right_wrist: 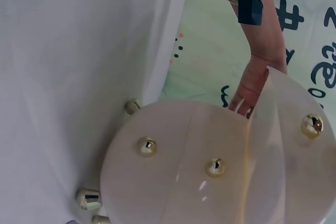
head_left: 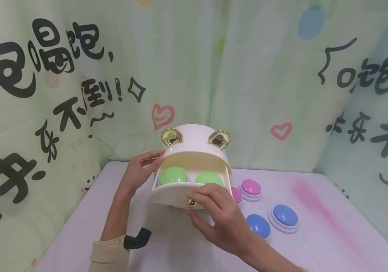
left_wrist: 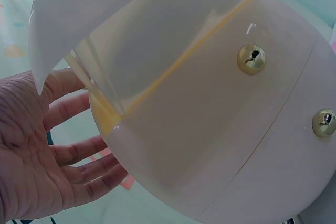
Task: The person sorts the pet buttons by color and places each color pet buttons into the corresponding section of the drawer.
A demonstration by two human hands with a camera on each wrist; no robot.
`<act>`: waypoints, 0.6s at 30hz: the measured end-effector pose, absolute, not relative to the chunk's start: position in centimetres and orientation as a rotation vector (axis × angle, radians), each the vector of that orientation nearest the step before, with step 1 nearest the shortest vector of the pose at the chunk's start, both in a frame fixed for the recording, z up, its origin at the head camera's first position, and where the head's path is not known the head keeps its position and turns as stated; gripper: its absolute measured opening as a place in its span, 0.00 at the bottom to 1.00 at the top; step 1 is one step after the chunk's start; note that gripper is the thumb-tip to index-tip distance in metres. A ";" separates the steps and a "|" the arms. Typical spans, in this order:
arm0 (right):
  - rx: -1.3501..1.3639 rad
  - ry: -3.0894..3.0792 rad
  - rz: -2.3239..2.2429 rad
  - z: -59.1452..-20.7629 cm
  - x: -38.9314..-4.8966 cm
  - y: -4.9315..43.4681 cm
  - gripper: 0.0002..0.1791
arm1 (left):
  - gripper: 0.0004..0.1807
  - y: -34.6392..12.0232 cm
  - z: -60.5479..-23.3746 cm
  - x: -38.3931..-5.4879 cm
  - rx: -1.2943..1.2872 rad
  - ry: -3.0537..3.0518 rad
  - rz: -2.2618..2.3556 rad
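A white rounded drawer box (head_left: 194,139) with two gold ears stands on the table, its upper drawer (head_left: 170,194) pulled out. Two green domed buttons (head_left: 173,175) lie side by side in it; fingers partly cover the right one. My left hand (head_left: 136,173) rests straight fingers against the box's left side, as the left wrist view also shows. Over the drawer front is my right hand (head_left: 221,219), thumb and index finger apart about the gold knob (head_left: 191,202). In the right wrist view that knob (right_wrist: 312,125) shows bare, with no finger on it.
Right of the box lie a magenta button (head_left: 251,187), another partly hidden magenta one (head_left: 236,195) and two blue buttons (head_left: 285,215), all with white bases. A printed curtain (head_left: 248,94) hangs behind the table (head_left: 316,204). Lower gold knobs (left_wrist: 251,59) show on the box front.
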State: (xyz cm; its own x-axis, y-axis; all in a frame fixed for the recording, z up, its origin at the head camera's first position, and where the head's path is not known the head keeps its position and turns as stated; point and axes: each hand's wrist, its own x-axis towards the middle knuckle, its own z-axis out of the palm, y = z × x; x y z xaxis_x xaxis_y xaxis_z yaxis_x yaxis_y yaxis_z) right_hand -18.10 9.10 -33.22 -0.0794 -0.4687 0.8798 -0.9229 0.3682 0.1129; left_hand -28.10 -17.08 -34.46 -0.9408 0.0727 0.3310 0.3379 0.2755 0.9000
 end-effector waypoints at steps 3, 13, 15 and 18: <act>1.221 -1.677 0.606 -33.7 -18.0 9.0 0.15 | 0.24 -17.0 -34.5 -28.1 -0.376 -2.319 -1.719; 1.133 -1.673 0.540 -35.2 -18.0 9.0 0.16 | 0.24 -17.1 -34.6 -28.2 -0.366 -2.321 -1.719; 1.122 -1.670 0.525 -35.5 -18.0 8.9 0.15 | 0.24 -17.1 -34.6 -28.2 -0.366 -2.323 -1.717; 1.103 -1.663 0.500 -35.7 -18.1 8.9 0.15 | 0.24 -17.1 -34.6 -28.2 -0.364 -2.326 -1.718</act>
State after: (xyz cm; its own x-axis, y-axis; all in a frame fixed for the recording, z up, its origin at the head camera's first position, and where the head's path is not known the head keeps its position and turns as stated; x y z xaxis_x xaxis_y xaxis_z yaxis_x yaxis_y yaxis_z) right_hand -18.13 8.90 -35.69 -0.0455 -0.4207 0.9061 -0.8509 0.4915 0.1855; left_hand -28.23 -17.12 -34.57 -0.9434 0.0637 0.3255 0.3298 0.2833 0.9005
